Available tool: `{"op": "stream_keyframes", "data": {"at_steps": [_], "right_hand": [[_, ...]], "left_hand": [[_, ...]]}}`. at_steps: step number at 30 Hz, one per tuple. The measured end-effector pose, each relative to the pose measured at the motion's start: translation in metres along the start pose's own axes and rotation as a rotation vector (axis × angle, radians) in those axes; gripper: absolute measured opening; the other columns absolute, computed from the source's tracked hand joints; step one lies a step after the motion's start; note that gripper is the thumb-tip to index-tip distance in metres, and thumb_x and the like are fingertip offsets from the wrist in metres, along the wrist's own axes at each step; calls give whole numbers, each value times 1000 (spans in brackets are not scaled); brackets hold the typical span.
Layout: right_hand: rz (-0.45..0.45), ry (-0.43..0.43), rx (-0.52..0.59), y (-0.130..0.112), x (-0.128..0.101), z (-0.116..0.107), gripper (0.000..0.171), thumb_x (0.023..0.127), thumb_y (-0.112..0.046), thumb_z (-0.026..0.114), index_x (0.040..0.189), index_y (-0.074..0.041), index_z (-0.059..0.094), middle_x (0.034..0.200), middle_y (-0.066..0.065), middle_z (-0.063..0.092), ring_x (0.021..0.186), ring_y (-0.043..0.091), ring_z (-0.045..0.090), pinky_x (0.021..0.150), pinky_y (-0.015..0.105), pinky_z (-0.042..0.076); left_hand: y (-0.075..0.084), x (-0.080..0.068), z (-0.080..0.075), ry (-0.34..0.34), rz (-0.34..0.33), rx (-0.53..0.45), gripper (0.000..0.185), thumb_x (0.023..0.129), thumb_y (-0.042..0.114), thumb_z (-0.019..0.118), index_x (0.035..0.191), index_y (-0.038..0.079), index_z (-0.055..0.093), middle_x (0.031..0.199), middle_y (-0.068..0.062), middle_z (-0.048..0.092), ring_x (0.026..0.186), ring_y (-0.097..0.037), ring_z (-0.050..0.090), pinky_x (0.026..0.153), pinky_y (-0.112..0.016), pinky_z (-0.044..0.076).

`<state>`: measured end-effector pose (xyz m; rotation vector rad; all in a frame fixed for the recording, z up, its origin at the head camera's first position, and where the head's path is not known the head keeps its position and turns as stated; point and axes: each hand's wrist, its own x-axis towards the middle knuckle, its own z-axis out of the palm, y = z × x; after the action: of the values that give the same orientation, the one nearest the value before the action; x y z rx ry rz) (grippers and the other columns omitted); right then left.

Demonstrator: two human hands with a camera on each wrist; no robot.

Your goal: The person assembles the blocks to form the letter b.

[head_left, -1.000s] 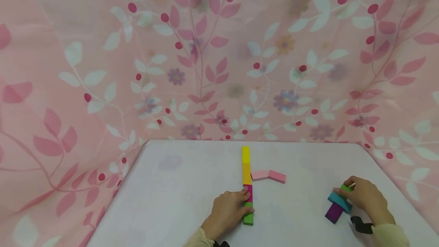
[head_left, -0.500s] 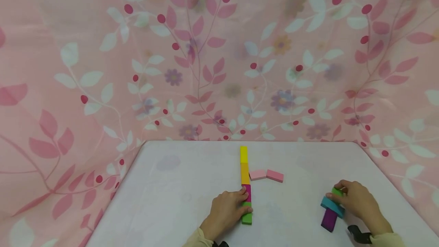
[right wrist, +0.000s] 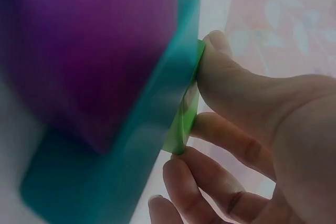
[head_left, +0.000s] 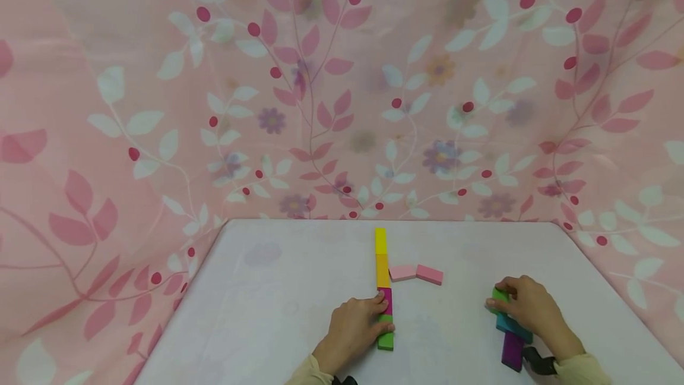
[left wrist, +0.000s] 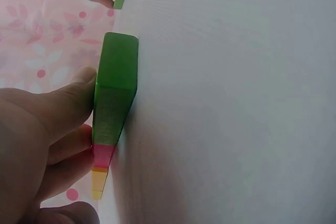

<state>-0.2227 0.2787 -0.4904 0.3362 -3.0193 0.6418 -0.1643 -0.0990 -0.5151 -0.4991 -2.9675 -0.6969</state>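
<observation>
Green block (head_left: 386, 338) at the near end of a flat line of blocks: magenta block (head_left: 387, 300), orange block (head_left: 383, 271), yellow block (head_left: 380, 240) running away from the person down the middle of the counter (head_left: 288, 296). Left hand (head_left: 355, 331) is resting alongside the near end, thumb pressing the green block's side and fingers lying along the magenta one; the left wrist view shows the thumb flat against it, not wrapped round.

Right hand (head_left: 526, 308) is working well apart, at the right side of the counter. Fingers and thumb are pinching a small green piece (head_left: 499, 296) that is sitting on a teal block (head_left: 512, 325), which is lying across a purple block (head_left: 512, 350). The right wrist view shows the green piece edge-on between fingertips and teal face.

Judgement: to lift the green piece cleanly, keep the pinch on it alone and raise it straight, so the teal block is not dragged off the purple one. The left hand steadying the row is keeping it straight; light side pressure should be enough.

Two pink blocks (head_left: 417, 273) are lying end to end just right of the orange block. No containers are showing in any view; everything is sitting bare on the counter. Pink floral curtain (head_left: 160, 106) is hanging behind.
</observation>
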Motion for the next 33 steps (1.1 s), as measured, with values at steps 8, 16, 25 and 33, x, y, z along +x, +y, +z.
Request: {"op": "stream_keyframes", "data": {"at_steps": [8,16,25,33], "right_hand": [[-9,-19,-10,-6,6,4,47,76,-43,83,103,-6,74,83,3,61,75,18,53,63,36,46],[-17,-36,16,-13,12,7,49,74,-44,84,104,-6,74,87,2,63,81,21,60,72,47,52],[-66,-28,42,-23,20,12,44,74,-41,85,101,-8,74,87,0,64,81,18,61,74,45,53],[-104,-15,49,-31,23,21,41,72,-39,87,98,-11,75,84,-2,63,79,15,60,74,41,53]], "left_hand": [[1,1,0,-4,-6,0,53,80,56,74,124,28,69,128,12,65,109,-23,68,59,-25,49],[2,1,-2,-10,-9,8,53,79,55,75,124,28,69,128,12,65,108,-24,68,59,-26,48],[2,0,-4,0,1,3,53,79,54,76,125,27,69,128,12,66,106,-26,69,58,-25,47],[2,-1,-2,1,-3,6,53,80,53,75,125,27,69,128,11,66,105,-26,69,57,-24,45]]}}
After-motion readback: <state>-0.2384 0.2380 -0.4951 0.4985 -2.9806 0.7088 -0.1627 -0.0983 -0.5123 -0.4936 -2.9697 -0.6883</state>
